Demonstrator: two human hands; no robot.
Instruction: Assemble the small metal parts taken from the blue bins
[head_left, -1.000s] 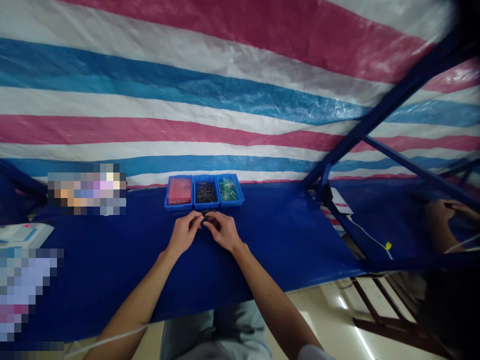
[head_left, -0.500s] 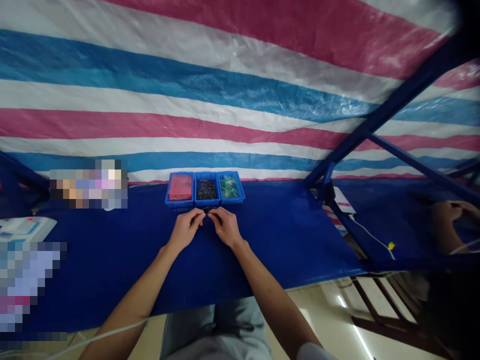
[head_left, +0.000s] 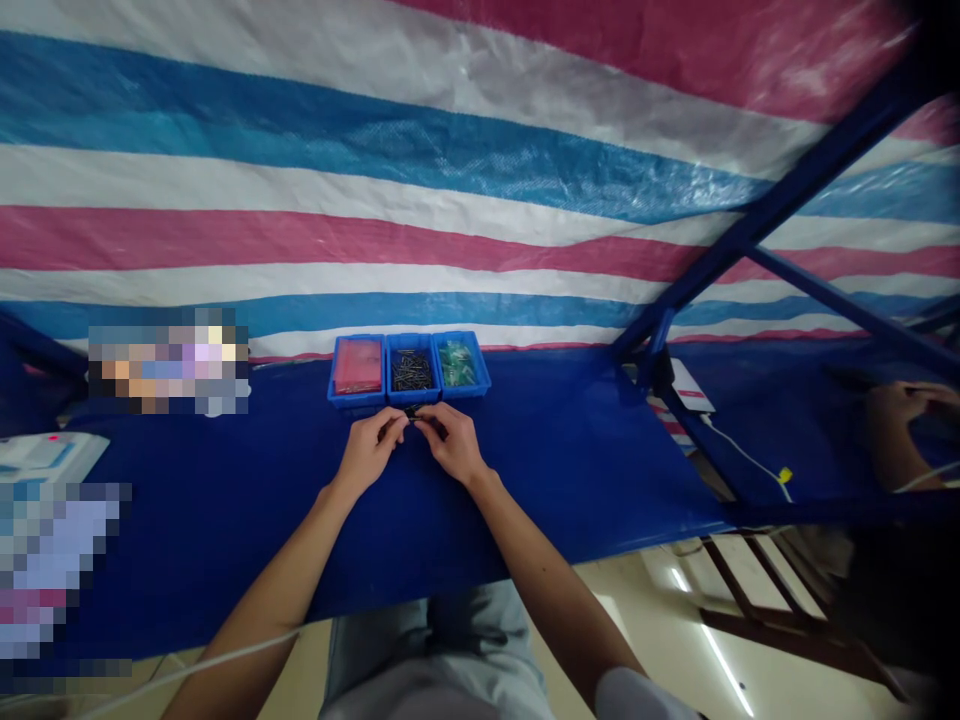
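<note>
My left hand (head_left: 370, 450) and my right hand (head_left: 451, 444) meet fingertip to fingertip over the blue table cover (head_left: 225, 500), just in front of three small blue bins. Both pinch a small dark part (head_left: 412, 411) between them; it is too small to name. The left bin (head_left: 358, 367) holds pink-red pieces, the middle bin (head_left: 411, 370) holds several dark screw-like parts, and the right bin (head_left: 459, 364) holds green pieces.
A striped pink, white and blue tarp (head_left: 450, 200) hangs behind the table. A blue metal frame post (head_left: 660, 360) stands at the right with a white cable (head_left: 742, 455). Another person's hand (head_left: 896, 420) works at far right. A white device (head_left: 45, 455) lies at left.
Both hands slid slightly forward towards the bins, still pinched together on the small part. The view tilted a little.
</note>
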